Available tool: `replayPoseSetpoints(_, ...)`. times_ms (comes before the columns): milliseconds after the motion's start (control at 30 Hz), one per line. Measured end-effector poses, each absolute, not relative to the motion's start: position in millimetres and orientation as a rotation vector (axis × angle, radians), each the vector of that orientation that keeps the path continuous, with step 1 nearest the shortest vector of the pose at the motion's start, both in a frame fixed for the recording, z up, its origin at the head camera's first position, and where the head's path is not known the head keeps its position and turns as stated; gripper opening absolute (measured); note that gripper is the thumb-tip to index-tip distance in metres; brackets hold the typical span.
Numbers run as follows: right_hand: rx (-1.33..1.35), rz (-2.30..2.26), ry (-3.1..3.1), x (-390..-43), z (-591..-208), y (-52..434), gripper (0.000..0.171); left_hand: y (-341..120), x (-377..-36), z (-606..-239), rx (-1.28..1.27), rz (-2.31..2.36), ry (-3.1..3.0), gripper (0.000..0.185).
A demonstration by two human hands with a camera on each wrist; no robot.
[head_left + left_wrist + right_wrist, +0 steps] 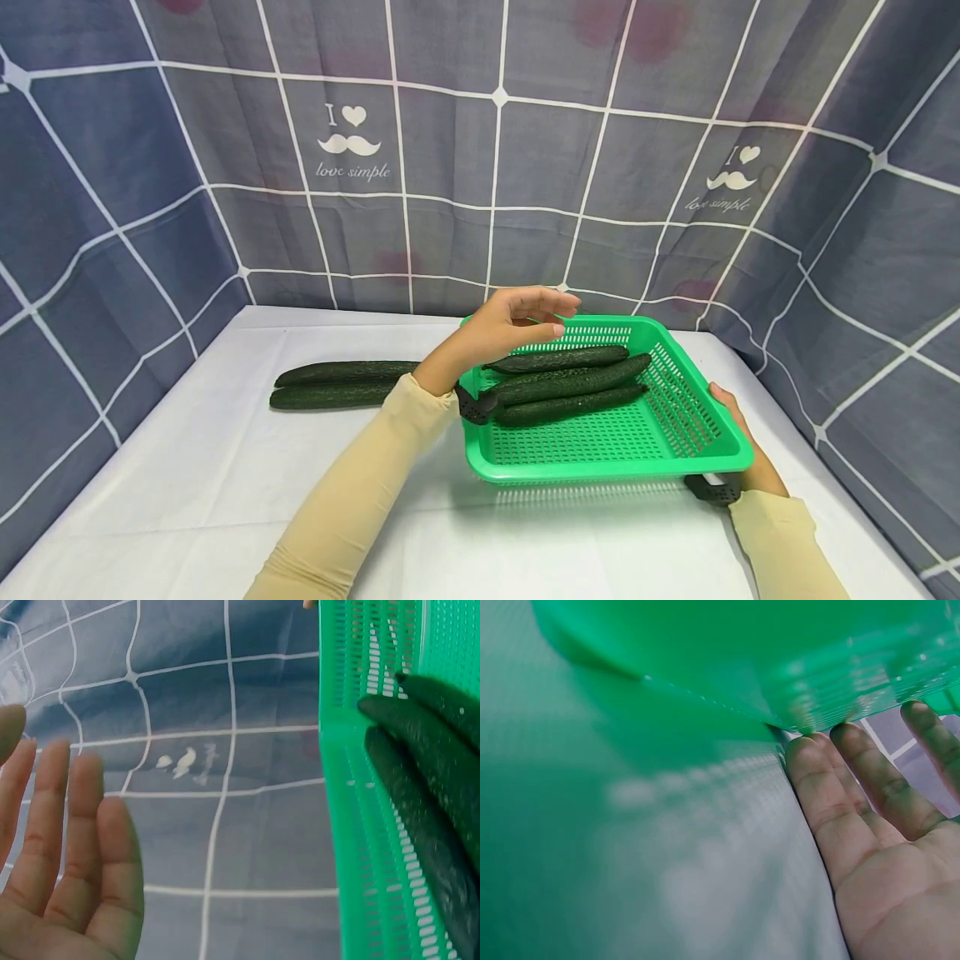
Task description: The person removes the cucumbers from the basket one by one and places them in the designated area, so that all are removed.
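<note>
A white cloth covers the bench (187, 467); grey-blue curtain fabric (450, 167) with a white grid hangs along its far, left and right edges; printed moustache motifs (349, 143) read "love simple"; the light is even.
</note>
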State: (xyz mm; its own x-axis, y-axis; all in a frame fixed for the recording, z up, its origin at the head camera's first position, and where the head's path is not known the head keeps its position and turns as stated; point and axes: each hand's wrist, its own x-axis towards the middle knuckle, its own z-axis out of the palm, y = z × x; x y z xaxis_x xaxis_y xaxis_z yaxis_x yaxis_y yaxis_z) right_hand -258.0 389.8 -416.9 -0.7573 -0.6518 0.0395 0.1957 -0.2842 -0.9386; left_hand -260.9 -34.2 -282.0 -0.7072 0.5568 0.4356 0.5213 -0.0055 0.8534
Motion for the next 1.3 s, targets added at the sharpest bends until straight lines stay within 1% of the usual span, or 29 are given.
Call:
replayPoseSetpoints(200,-0.571,-2.073,1.395,-258,-417,390,0.070,-14,-266,-285,1.086,2.004,2.193,0.050)
replayPoseSetpoints(367,-0.562,-2.073,1.423,-258,-416,390,0.070,1,-274,-289,0.992,2.029,2.227,0.054)
replayPoseSetpoints(633,-0.572,-2.090,1.390,-261,-417,389,0.065,20,-290,-298,0.828,2.041,2.261,0.054)
replayPoseSetpoints(967,-0.538,-2.091,1.448,-260,-417,389,0.065,50,-302,-307,0.483,2.207,2.143,0.050)
replayPoseSetpoints(1067,-0.543,-2.096,1.414,-260,-416,388,0.065,56,-306,-310,0.462,2.173,2.150,0.050)
replayPoseSetpoints(1300,-0.575,-2.107,1.367,-259,-415,387,0.068,61,-314,-325,0.545,1.946,2.218,0.048)
